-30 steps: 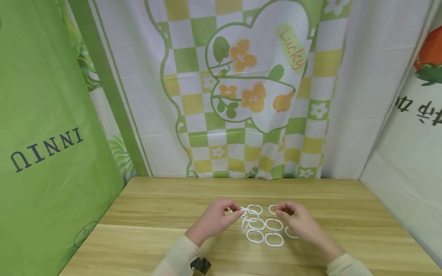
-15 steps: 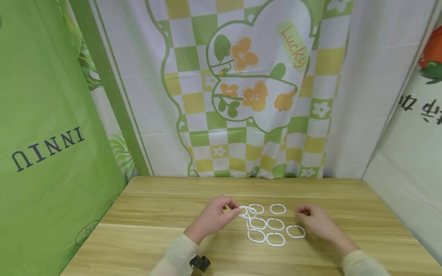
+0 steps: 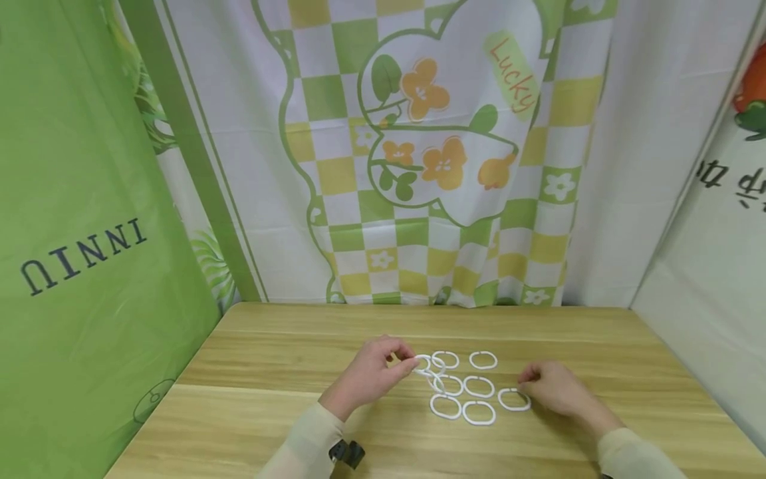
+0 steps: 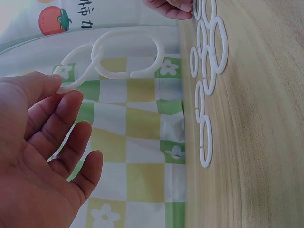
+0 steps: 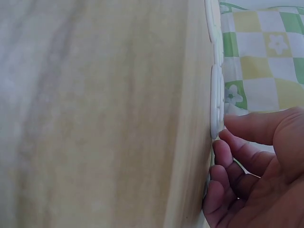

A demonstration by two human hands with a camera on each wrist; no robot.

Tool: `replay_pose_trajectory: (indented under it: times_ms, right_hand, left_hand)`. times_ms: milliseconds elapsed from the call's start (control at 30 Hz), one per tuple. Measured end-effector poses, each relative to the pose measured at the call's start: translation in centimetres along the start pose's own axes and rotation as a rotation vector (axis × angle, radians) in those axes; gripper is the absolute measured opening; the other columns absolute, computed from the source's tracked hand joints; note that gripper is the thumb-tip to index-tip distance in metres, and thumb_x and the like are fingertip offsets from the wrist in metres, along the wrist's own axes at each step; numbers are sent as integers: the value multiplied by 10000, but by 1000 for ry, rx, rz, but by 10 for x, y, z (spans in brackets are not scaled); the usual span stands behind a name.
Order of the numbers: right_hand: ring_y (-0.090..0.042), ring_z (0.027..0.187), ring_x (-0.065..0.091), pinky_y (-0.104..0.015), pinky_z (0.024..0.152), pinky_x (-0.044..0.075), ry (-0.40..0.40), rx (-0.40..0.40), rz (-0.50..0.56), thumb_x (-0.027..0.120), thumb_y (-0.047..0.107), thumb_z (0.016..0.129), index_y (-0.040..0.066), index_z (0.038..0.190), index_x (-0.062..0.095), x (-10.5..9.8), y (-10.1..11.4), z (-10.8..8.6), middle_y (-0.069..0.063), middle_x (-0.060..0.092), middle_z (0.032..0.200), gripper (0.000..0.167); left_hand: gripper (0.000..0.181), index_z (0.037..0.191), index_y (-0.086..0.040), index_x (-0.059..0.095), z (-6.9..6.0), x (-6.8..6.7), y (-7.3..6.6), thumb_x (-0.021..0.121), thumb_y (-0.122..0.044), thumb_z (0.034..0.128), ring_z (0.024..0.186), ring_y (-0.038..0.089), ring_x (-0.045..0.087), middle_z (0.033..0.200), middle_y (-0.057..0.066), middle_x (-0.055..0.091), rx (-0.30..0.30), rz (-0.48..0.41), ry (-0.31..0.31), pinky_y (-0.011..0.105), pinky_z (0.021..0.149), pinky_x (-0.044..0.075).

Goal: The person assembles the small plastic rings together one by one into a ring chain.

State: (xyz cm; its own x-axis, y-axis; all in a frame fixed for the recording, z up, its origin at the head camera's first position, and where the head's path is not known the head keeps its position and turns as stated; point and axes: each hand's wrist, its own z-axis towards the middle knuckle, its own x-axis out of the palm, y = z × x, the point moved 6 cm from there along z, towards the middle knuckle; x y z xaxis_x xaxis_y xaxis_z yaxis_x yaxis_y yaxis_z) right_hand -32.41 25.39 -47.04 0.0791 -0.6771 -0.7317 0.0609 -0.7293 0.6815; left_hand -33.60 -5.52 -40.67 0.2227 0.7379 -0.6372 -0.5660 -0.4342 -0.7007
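The linked rings [image 4: 97,56] you pinched looked like smooth plastic, kinda milky with a soft sheen, and the loose rings [image 4: 225,47] seemed to be the same stuff. Your table [image 3: 239,412] had a smooth wood-grain top, slightly satiny. The checked curtain [image 3: 431,159] was matt, creased cloth, the green drape [image 3: 90,166] looked like smoother fabric, and your sleeve [image 3: 299,442] was soft matt cloth.

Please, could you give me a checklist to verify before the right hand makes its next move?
1. Left hand pinches a white oval plastic-looking ring: ok.
2. Second white oval ring linked through it: ok.
3. Right hand beside the rightmost white oval ring: ok.
4. Rightmost ring firmly gripped: cannot tell.
5. Rightmost ring joined to the linked pair: not ok, apart.
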Motion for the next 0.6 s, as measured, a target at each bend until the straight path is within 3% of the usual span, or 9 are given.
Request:
replay_pose_trajectory:
  times_ms: [233,600]
  right_hand:
    - [-166,637,483,-308,568,393,17,-24,-78,783,113,725,95,742,619,3,1,-2,5,540,677,167]
    - [-177,659,480,-335,590,393,44,-17,-156,718,114,829,103,760,587,6,8,-5,-4,522,706,148]
  left_hand:
    - [100,918,-190,701,0,2,-2,656,-269,961,861,59,569,884,-138,622,11,-13,9,427,824,489]
    - [147,928,-197,697,-1,3,-1,636,-325,969,860,56,571,889,-140,617,22,2,11,315,814,465]
